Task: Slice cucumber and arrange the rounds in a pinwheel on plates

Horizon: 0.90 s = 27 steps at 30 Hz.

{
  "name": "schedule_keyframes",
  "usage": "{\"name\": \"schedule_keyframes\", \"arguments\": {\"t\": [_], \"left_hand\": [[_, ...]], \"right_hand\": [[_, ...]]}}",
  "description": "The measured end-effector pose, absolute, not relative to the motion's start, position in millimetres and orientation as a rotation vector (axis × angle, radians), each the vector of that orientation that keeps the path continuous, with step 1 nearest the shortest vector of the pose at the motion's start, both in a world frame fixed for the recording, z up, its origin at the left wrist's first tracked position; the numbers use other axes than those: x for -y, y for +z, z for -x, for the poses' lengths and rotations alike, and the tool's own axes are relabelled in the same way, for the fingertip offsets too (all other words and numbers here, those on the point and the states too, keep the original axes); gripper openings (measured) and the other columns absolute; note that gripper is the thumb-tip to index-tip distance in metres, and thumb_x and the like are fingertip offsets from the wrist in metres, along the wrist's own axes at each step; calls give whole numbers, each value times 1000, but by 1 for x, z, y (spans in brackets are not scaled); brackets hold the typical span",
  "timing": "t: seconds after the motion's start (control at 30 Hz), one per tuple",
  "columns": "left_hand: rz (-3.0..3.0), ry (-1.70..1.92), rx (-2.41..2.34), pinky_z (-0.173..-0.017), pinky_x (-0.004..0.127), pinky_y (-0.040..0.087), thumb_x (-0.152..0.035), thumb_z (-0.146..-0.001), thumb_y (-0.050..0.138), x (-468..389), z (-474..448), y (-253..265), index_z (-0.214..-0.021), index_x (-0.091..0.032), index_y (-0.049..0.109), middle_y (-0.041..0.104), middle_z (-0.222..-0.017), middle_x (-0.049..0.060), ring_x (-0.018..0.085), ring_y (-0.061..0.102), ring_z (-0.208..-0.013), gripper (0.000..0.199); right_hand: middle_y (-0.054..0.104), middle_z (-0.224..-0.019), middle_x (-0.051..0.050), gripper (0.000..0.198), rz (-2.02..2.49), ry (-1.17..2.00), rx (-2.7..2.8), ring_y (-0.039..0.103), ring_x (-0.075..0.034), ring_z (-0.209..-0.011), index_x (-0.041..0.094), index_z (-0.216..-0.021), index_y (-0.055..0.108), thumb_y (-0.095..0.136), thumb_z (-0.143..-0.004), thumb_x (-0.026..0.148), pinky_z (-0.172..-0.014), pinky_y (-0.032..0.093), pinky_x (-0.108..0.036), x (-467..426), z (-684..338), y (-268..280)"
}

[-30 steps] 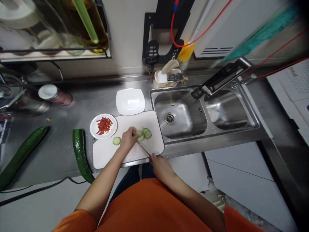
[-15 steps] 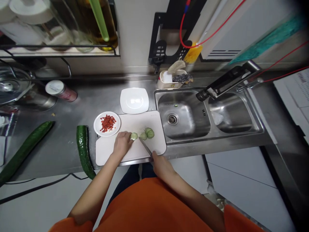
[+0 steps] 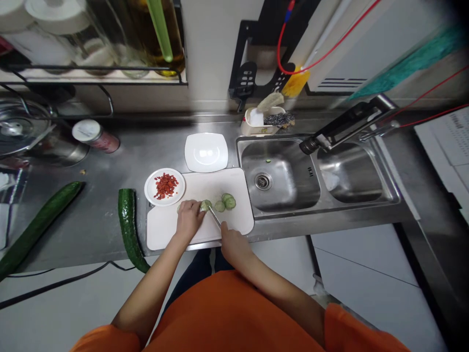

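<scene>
On the white cutting board (image 3: 164, 233), my left hand (image 3: 188, 219) is closed over a piece of cucumber (image 3: 205, 205), whose pale cut end shows past my fingers. My right hand (image 3: 234, 246) grips a knife (image 3: 214, 216) by its handle; the blade is at the cut end of that piece. Several cucumber slices (image 3: 227, 200) lie on the board just right of the blade. A round white plate (image 3: 149, 189) of chopped red pieces (image 3: 166, 186) overlaps the board's far left corner. Behind the board is a squarish white plate (image 3: 206, 152).
Left of the board lie a cut length of cucumber (image 3: 128, 225), reaching past the counter's front edge, and a long cucumber (image 3: 40, 222). A canister (image 3: 95, 136) stands farther back. To the right is a double sink (image 3: 282, 171) with a faucet (image 3: 344, 122) over it.
My right hand has moved left with the knife, bringing the blade against the cucumber's cut end. My left hand stays on the piece. The view has shifted slightly.
</scene>
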<state>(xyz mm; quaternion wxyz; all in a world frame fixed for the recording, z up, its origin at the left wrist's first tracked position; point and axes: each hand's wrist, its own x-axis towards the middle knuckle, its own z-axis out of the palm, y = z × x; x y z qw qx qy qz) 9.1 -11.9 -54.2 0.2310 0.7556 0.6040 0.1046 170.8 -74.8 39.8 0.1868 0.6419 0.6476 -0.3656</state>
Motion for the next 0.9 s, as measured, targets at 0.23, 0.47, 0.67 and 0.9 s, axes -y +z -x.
{"name": "schedule_keyframes", "arguments": {"t": [0.23, 0.47, 0.67, 0.9], "left_hand": [[-2059, 287, -1668, -88, 39, 39, -32, -80, 57, 12, -9, -57, -109, -20, 64, 62, -101, 10, 26, 49, -98, 32], [-2045, 292, -1678, -88, 37, 39, -32, -79, 59, 10, -10, -56, -105, -19, 65, 63, -99, 9, 26, 50, -97, 30], [-1968, 304, -1728, -87, 37, 39, -29, -75, 62, 8, -14, -53, -101, -18, 64, 64, -97, 10, 27, 51, -98, 28], [-1798, 322, -1746, -70, 30, 39, -29, -75, 58, 5, -19, -42, -81, -21, 60, 64, -75, 3, 20, 56, -76, 10]], "right_hand": [[66, -93, -17, 40, -1803, -1025, -1817, 65, -26, -95, 10, -122, 40, 36, -83, 1, -72, 47, -30, 75, -168, 37], [66, -97, -19, 47, -1836, -1101, -1790, 63, -28, -99, 7, -126, 40, 35, -80, -1, -76, 47, -33, 77, -163, 32], [66, -99, -18, 46, -1828, -1112, -1765, 62, -27, -100, 8, -124, 41, 37, -79, 0, -77, 46, -32, 86, -168, 31], [68, -92, -15, 44, -1781, -1106, -1685, 65, -26, -93, 11, -115, 47, 39, -75, -4, -67, 44, -28, 100, -189, 48]]}}
